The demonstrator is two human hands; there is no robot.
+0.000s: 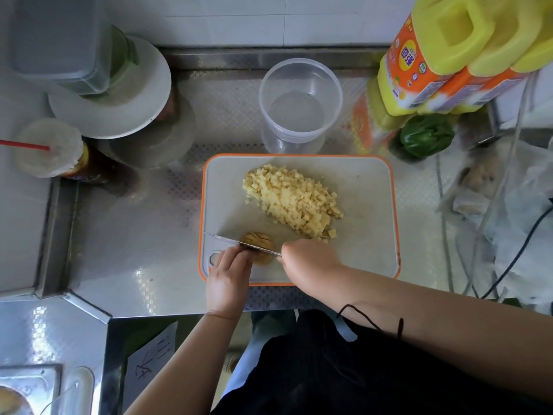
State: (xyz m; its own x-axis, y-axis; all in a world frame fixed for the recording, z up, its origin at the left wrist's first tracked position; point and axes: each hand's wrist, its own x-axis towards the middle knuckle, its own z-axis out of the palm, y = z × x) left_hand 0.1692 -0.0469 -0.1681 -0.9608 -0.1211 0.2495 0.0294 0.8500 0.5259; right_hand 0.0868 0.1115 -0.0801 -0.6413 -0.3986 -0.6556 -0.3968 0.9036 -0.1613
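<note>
On the orange-rimmed cutting board (pixel 365 205), near its front edge, lies a rounded potato piece (pixel 259 241) whose top already shows parallel cuts. The left hand (pixel 229 274) comes in from the front-left corner of the board and holds the piece down, its fingers (pixel 239 253) bent and close together on the near-left part of it, right against the blade. The right hand (pixel 305 256) is closed around the handle of the knife (pixel 236 241) (the handle itself is hidden under the fist). The blade runs leftward across the potato piece, its tip reaching the board's left rim.

Behind the piece, in the middle of the board, sits a heap of pale yellow diced potato (pixel 291 202), apart from the blade. Just beyond the board's far edge stands a clear plastic tub (pixel 329 121) on the steel counter (pixel 134 235). To the right of the tub lie a green pepper (pixel 426 137) and yellow bottles (pixel 443 55) with orange labels.
</note>
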